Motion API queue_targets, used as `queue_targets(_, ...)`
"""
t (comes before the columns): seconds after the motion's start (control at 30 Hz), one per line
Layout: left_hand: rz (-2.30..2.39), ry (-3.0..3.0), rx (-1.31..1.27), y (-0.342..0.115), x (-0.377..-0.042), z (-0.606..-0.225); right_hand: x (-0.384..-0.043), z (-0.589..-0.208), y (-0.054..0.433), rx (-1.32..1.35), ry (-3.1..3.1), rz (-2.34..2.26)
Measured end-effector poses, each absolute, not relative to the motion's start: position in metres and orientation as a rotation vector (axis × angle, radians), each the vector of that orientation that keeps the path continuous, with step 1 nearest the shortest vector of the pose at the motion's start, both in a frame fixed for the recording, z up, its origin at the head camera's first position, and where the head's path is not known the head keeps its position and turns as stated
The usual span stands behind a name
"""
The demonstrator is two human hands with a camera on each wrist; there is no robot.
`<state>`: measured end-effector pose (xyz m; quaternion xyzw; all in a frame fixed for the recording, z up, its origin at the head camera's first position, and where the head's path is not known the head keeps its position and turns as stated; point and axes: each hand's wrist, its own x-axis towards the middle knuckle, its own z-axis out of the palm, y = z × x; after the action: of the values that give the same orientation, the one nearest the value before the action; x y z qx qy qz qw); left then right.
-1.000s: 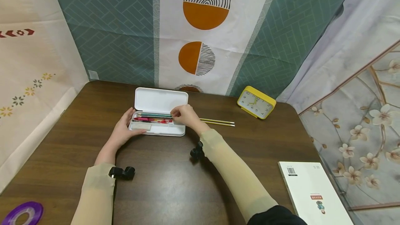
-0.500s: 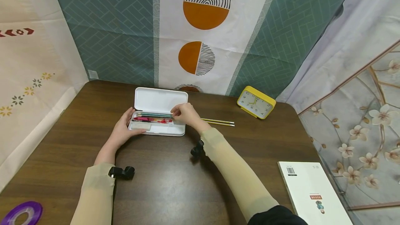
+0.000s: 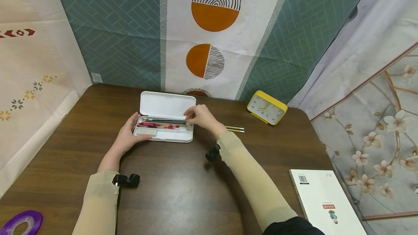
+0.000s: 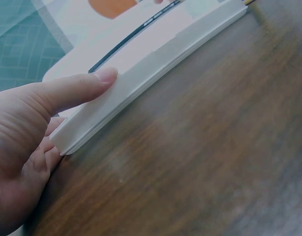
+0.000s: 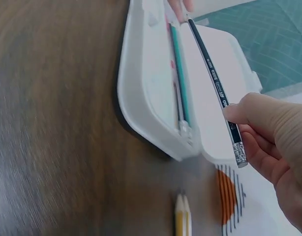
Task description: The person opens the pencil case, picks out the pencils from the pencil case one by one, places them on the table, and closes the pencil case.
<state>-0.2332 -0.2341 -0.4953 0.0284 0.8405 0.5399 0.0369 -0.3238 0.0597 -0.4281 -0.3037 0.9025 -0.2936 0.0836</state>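
Observation:
A white pencil case (image 3: 176, 136) lies with its lid (image 3: 167, 104) raised. My left hand (image 3: 126, 137) grips its left end, thumb over the front rim and fingers at the side. Thumb and fingers of my right hand (image 3: 203, 116) pinch a black pencil (image 5: 216, 81) near its silver eraser end, above the case's right end. The pencil's other end slants toward the case's far left end. Inside lie a green pencil (image 5: 179, 73), a red pen (image 3: 150, 124) and a pale block (image 3: 146, 132) in the front compartment. Some contents overlap in the head view.
Two yellow pencils (image 3: 236, 129) lie on the brown table right of the case, partly behind my right wrist. A yellow clock (image 3: 267, 107) stands at the back right. A white book (image 3: 323, 198) lies at the front right, and purple tape (image 3: 35, 220) at the front left.
My right hand has moved right and slightly up with the black pencil, drawing it along over the case. It now covers more of the yellow pencils. My left hand stays in place.

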Motion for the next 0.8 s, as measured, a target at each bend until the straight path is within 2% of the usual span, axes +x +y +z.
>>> queue_targets(0.8,1.650,2.587,0.082,-0.234,-0.232,-0.495,-0.318,-0.407,0.157,-0.891,2.771,-1.111)
